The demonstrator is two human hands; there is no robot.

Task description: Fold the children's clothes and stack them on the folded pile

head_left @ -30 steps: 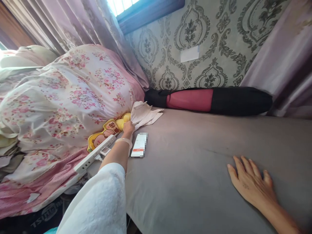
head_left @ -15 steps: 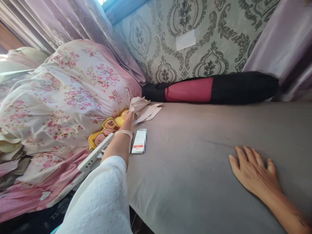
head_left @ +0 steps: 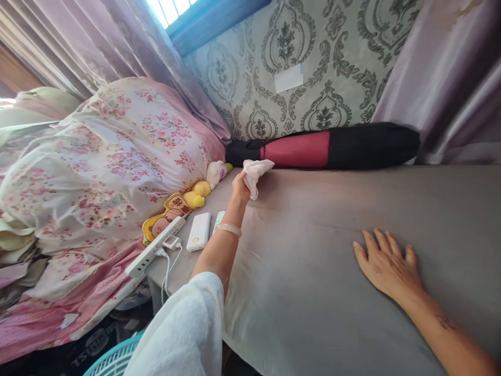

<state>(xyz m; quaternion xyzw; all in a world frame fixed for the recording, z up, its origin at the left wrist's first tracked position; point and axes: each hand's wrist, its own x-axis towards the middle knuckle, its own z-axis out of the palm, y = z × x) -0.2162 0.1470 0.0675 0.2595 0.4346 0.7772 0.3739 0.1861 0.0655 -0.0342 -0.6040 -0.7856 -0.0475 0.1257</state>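
Observation:
My left hand [head_left: 240,189] is closed on a crumpled whitish cloth [head_left: 257,175], held over the far left part of the grey-covered bed [head_left: 305,277]. Its wrist wears a pale bangle. Under that forearm a phone [head_left: 219,218] is partly hidden, and a white power bank [head_left: 199,232] lies just left of it. My right hand [head_left: 387,266] rests palm down on the grey sheet with its fingers spread, holding nothing.
A long black and red bag [head_left: 295,150] lies along the wall. At left are a power strip [head_left: 156,248] with plugged cables, small plush toys [head_left: 199,194] and a heap of floral bedding [head_left: 129,141]. A teal basket [head_left: 113,357] stands below the bed edge.
My left hand has moved right with the cloth, uncovering the power bank and a white plush toy. The view has shifted slightly; my right hand still lies flat on the sheet.

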